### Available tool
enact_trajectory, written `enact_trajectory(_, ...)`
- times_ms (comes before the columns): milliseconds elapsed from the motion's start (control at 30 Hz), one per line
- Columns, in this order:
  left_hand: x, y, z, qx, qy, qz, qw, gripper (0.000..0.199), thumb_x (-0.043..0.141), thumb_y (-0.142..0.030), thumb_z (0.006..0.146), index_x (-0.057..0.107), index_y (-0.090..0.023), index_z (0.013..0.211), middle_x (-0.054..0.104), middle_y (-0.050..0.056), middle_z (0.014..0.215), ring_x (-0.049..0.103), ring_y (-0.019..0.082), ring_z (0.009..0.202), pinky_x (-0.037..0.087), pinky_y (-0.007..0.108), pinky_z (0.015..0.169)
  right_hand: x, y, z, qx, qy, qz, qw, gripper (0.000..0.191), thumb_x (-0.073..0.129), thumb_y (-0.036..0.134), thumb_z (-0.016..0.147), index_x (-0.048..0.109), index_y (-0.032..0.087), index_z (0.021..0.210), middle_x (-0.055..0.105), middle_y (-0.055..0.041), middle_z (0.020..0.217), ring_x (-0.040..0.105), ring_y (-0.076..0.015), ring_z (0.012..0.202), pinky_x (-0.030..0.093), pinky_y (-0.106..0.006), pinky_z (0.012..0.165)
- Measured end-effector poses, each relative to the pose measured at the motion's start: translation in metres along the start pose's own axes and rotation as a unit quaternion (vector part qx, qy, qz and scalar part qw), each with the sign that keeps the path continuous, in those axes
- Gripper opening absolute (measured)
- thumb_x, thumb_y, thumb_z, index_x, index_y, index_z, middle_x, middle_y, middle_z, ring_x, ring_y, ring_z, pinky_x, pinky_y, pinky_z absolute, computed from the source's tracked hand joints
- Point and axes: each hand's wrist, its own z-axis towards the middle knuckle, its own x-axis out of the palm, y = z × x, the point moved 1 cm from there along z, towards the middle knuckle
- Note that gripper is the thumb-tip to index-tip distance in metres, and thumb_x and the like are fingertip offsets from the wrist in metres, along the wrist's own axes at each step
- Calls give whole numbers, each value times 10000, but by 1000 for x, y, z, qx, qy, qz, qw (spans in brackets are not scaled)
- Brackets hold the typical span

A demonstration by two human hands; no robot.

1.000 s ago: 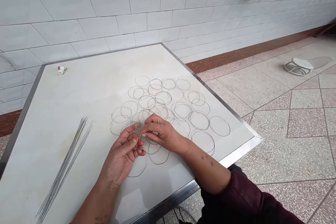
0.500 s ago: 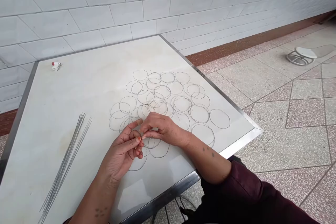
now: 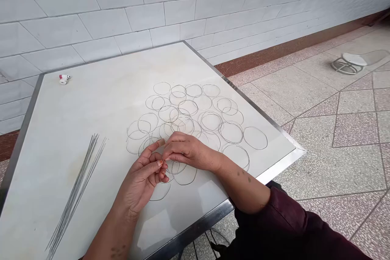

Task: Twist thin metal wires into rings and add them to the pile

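Fingers (image 3: pixel 159 163) of the left hand (image 3: pixel 140 180) and right hand (image 3: pixel 190 150) close tightly on a thin wire ring (image 3: pixel 167 172), partly hidden among them. The hands rest at the near side of a spread of overlapping wire rings (image 3: pixel 210 122) on the white worktop (image 3: pixel 91 105). A bundle of straight wires (image 3: pixel 76 187) lies to the left of the hands, and a small red-and-white object (image 3: pixel 63 79) sits near the far corner. A maroon sleeve (image 3: pixel 292 219) covers the right arm, beside the tiled floor (image 3: pixel 319 170).

The left hand (image 3: pixel 141 178) and right hand (image 3: pixel 190 152) meet at the fingertips over overlapping wire rings (image 3: pixel 255 126) on the tabletop (image 3: pixel 91 89), near straight wires (image 3: pixel 76 191).
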Motion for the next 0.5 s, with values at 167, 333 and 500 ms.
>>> enact_trajectory(167,1,-1,0,22,-8,5,1000,532,743,-145,788,604,-224,1295,584,-28,748,513,96,615,512,228,571,2,1,0,-8,-30,-31,999,94,602,227,968,665,172,925,632,-46,884,599,-137,868,542,-267,781)
enact_trajectory(333,2,0,2,34,-19,-11,999,558,753,-125,779,606,-227,1307,593,-29,754,519,85,615,505,200,561,7,0,-2,-6,-50,-47,998,66,629,228,947,663,172,939,604,-36,862,578,-133,825,535,-257,739)
enact_trajectory(500,2,0,1,33,-26,-20,999,583,776,-103,744,619,-226,1292,583,-37,737,539,92,623,510,197,554,8,-1,-3,-5,-37,-43,998,82,601,229,965,656,168,961,615,-47,904,577,-131,860,530,-257,767)
